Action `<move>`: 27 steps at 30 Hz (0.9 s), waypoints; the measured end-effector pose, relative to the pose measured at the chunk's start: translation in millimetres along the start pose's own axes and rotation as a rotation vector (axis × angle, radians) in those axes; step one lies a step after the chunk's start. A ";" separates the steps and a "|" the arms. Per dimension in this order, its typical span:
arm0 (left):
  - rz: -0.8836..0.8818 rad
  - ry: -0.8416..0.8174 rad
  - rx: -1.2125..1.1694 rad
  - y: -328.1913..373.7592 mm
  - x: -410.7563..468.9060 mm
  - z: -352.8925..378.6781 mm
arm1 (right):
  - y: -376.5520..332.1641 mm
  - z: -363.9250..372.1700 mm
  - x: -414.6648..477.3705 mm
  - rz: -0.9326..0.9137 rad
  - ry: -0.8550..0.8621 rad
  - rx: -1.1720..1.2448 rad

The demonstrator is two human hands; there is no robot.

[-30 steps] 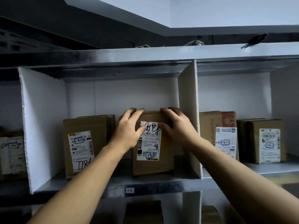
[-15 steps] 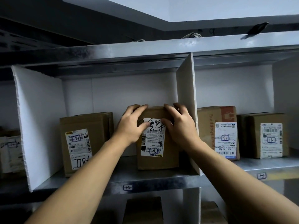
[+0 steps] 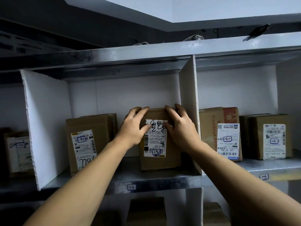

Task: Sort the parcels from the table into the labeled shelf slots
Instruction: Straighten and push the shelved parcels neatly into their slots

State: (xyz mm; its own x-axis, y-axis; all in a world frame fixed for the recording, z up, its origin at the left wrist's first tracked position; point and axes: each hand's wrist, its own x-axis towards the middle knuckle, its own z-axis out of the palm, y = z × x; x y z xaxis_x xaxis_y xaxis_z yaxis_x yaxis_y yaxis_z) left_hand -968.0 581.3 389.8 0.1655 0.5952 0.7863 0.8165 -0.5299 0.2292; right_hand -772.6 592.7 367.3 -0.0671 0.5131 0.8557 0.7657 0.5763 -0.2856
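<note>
Now left hand [image 3: 135, 128] and right hand [image 3: 181, 128] clamp the brown cardboard parcel [image 3: 172, 154] between them, fingers [image 3: 138, 110] curled over its top edge, white divider panel [image 3: 187, 98] just beside right hand.

A grey metal shelf [image 3: 162, 178] is split into slots by upright white panels, a left divider [image 3: 47, 121] and a centre divider [image 3: 189, 101]. Its front lip bears small handwritten slot marks: a middle tag [image 3: 131, 187] and a right tag [image 3: 263, 176]. Between the dividers, two brown boxes stand upright and apart on the shelf: a larger carton [image 3: 91, 144] at the left and a narrow parcel [image 3: 160, 160] close to the centre divider, white label facing out. The right slot holds an orange-printed carton [image 3: 218, 121] and, just beside it, a plain carton [image 3: 273, 137]. A dim parcel [image 3: 17, 150] stands in the far-left slot.
</note>
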 end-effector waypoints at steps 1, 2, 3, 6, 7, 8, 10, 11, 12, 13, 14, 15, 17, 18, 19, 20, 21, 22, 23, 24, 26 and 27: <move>-0.002 -0.009 0.004 1.1 -0.1 -1.7 | -1.8 -2.0 0.0 -0.001 -0.002 -0.010; -0.004 -0.015 0.009 1.9 -0.3 -3.9 | -3.8 -4.4 -0.2 0.000 0.002 -0.021; -0.009 -0.020 0.013 2.3 -0.9 -6.8 | -6.3 -7.0 -0.9 0.004 0.011 -0.033; -0.024 0.001 0.009 4.0 -6.6 -17.1 | -16.3 -15.6 -5.7 0.000 0.024 -0.097; -0.019 0.020 0.007 4.7 -9.9 -21.0 | -20.5 -19.0 -7.9 -0.023 0.020 -0.130; -0.008 0.041 0.004 5.5 -13.6 -24.9 | -24.9 -23.1 -10.2 -0.056 0.013 -0.162; 0.018 0.077 0.009 7.3 -23.2 -32.3 | -32.2 -34.4 -15.5 -0.141 0.011 -0.233; 0.030 0.089 0.028 8.2 -28.7 -35.9 | -34.6 -41.4 -18.6 -0.181 0.018 -0.276; 0.042 0.101 0.055 9.0 -34.6 -39.3 | -36.3 -48.7 -22.3 -0.215 0.026 -0.321; 0.057 0.112 0.081 10.2 -40.5 -42.6 | -37.4 -56.1 -26.6 -0.241 0.034 -0.365; 0.077 0.121 0.099 12.1 -46.1 -45.5 | -38.0 -63.1 -31.6 -0.260 0.042 -0.404; 0.100 0.127 0.116 14.4 -51.6 -48.4 | -38.3 -69.4 -37.0 -0.271 0.050 -0.438; 0.154 0.125 0.194 19.8 -61.0 -53.3 | -38.3 -80.9 -48.5 -0.269 0.051 -0.496; 0.180 0.114 0.250 22.8 -65.2 -55.1 | -38.2 -86.8 -54.0 -0.259 0.041 -0.524; 0.198 0.099 0.298 25.8 -69.7 -56.5 | -38.3 -92.6 -59.4 -0.246 0.024 -0.553; 0.207 0.081 0.329 29.4 -73.9 -57.1 | -38.6 -98.8 -64.3 -0.231 0.003 -0.582; 0.213 0.063 0.344 33.3 -78.1 -57.3 | -39.0 -105.0 -69.2 -0.213 -0.017 -0.608; 0.218 0.049 0.347 37.6 -81.9 -56.7 | -39.7 -111.2 -74.1 -0.191 -0.040 -0.635; 0.226 0.040 0.343 42.5 -85.7 -55.6 | -40.3 -117.4 -79.0 -0.171 -0.066 -0.664; 0.234 0.034 0.336 47.9 -89.3 -54.4 | -40.8 -123.4 -84.2 -0.157 -0.088 -0.692; 0.245 0.021 0.320 60.9 -96.2 -51.5 | -39.6 -135.8 -95.0 -0.149 -0.116 -0.739; 0.247 0.015 0.307 68.1 -100.2 -49.8 | -38.3 -141.8 -100.5 -0.144 -0.132 -0.756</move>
State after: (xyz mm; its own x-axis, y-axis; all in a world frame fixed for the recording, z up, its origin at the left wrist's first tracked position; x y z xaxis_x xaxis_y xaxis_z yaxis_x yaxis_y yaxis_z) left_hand -956.5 455.6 355.2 0.3710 0.4622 0.8054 0.8812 -0.4488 -0.1484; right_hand -704.5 428.8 353.5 -0.2385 0.5647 0.7901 0.9684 0.0776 0.2368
